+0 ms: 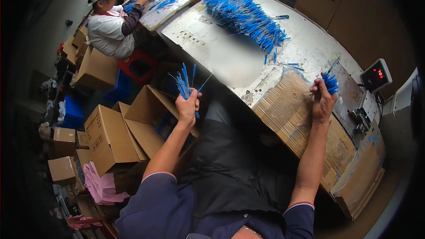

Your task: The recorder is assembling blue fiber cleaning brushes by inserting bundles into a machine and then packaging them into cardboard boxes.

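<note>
My left hand is closed around a loose bunch of thin blue-and-silver wire sticks, held off the table's edge above an open carton. A few of them splay out at different angles. Over the cardboard-covered end of the table, my right hand grips a second, tighter bunch of blue-ended sticks, its blue ends gathered toward the display. Across the far part of the table lies a long heap of the same blue-ended sticks. Several loose sticks rest between the heap and my right hand.
A digital display with red digits stands at the right, beside a metal fixture. Corrugated cardboard covers the near table end. Open cartons and pink cloth are at my left. A co-worker sits at another table.
</note>
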Demonstrator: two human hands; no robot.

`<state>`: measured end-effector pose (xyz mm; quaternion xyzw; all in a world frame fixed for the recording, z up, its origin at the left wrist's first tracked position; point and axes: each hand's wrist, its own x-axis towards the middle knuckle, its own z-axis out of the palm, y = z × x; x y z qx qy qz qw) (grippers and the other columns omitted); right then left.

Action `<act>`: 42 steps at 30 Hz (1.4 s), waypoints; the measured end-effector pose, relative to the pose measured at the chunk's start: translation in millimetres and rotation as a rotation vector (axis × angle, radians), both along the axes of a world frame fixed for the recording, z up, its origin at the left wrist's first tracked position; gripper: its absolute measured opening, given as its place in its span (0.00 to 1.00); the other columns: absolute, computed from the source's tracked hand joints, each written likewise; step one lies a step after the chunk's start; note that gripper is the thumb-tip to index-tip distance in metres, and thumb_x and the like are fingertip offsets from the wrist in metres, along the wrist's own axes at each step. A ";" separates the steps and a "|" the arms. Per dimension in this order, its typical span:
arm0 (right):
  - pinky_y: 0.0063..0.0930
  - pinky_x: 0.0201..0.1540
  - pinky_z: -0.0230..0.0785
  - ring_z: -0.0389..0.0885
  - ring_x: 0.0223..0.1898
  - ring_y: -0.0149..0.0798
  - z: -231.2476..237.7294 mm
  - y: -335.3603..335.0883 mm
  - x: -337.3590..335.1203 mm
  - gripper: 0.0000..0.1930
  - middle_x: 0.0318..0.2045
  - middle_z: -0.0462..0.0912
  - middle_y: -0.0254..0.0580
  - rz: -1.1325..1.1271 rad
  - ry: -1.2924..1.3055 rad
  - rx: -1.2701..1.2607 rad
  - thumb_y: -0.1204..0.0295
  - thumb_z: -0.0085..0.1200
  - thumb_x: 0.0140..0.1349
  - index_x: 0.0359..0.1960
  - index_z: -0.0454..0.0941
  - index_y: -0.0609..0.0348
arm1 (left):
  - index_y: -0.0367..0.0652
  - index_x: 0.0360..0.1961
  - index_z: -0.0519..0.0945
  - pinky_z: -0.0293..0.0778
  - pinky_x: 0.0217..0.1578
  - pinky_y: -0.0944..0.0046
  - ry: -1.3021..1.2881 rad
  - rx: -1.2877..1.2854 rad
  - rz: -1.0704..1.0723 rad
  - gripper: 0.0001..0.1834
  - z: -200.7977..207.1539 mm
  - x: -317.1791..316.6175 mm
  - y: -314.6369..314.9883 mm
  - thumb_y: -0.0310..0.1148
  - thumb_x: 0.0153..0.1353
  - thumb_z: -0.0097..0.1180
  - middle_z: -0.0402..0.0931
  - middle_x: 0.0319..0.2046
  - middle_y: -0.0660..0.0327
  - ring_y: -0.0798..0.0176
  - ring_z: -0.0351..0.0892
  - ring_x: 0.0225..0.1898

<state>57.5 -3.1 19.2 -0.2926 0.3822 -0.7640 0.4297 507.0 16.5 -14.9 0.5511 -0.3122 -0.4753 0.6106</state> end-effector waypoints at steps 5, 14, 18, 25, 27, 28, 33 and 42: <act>0.24 0.27 0.65 0.69 0.23 0.26 -6.5 6.3 -23.8 0.16 0.32 0.82 0.36 -0.233 -0.006 -0.090 0.73 0.56 0.74 0.60 0.77 0.65 | 0.42 0.42 0.77 0.63 0.14 0.73 -0.073 0.050 0.191 0.05 -32.8 84.0 -18.3 0.29 0.70 0.60 0.82 0.31 0.58 0.75 0.70 0.17; 0.21 0.23 0.61 0.67 0.22 0.24 -2.6 0.4 -0.4 0.14 0.27 0.76 0.32 -0.299 0.185 -0.014 0.73 0.58 0.73 0.55 0.78 0.67 | 0.41 0.37 0.78 0.64 0.13 0.69 -0.383 0.295 0.516 0.04 -83.3 236.3 -131.1 0.29 0.68 0.60 0.82 0.27 0.60 0.71 0.73 0.16; 0.21 0.23 0.61 0.67 0.22 0.25 -11.5 2.8 -24.4 0.07 0.24 0.73 0.31 -0.464 0.286 -0.065 0.72 0.60 0.72 0.43 0.79 0.63 | 0.41 0.38 0.78 0.61 0.13 0.69 -0.179 0.167 0.452 0.05 -88.7 228.1 -126.8 0.30 0.68 0.60 0.82 0.27 0.58 0.71 0.70 0.15; 0.19 0.19 0.58 0.65 0.19 0.22 -1.1 0.0 7.0 0.07 0.25 0.76 0.31 -0.291 0.241 0.072 0.70 0.58 0.73 0.36 0.77 0.58 | 0.42 0.43 0.78 0.64 0.17 0.73 0.105 0.034 -0.031 0.08 -26.6 86.0 -54.3 0.33 0.70 0.63 0.82 0.32 0.59 0.73 0.72 0.20; 0.18 0.18 0.55 0.63 0.18 0.21 5.6 -0.9 13.9 0.07 0.26 0.77 0.32 -0.322 0.141 0.071 0.71 0.60 0.72 0.36 0.77 0.58 | 0.42 0.43 0.78 0.64 0.18 0.73 0.143 0.001 -0.132 0.08 -2.4 47.4 -42.0 0.34 0.71 0.63 0.82 0.32 0.59 0.73 0.72 0.21; 0.18 0.18 0.54 0.62 0.17 0.21 9.8 0.8 15.3 0.07 0.27 0.78 0.32 -0.349 0.064 0.084 0.71 0.61 0.71 0.36 0.78 0.58 | 0.42 0.44 0.78 0.64 0.17 0.73 0.141 -0.011 -0.203 0.08 8.0 25.4 -38.9 0.34 0.71 0.62 0.82 0.32 0.59 0.73 0.72 0.20; 0.18 0.15 0.52 0.62 0.14 0.19 17.8 6.7 22.4 0.08 0.25 0.78 0.31 -0.120 -0.022 0.097 0.70 0.63 0.69 0.32 0.80 0.59 | 0.42 0.47 0.77 0.63 0.17 0.74 0.165 -0.061 -0.566 0.09 41.0 -87.8 -42.9 0.32 0.72 0.62 0.82 0.32 0.57 0.74 0.72 0.20; 0.16 0.17 0.53 0.61 0.16 0.16 31.5 15.3 16.3 0.11 0.22 0.75 0.21 -0.072 0.019 0.115 0.74 0.68 0.64 0.47 0.84 0.62 | 0.40 0.49 0.77 0.65 0.19 0.74 0.046 -0.056 -1.057 0.10 45.2 -285.7 -46.3 0.33 0.73 0.59 0.82 0.32 0.60 0.74 0.72 0.20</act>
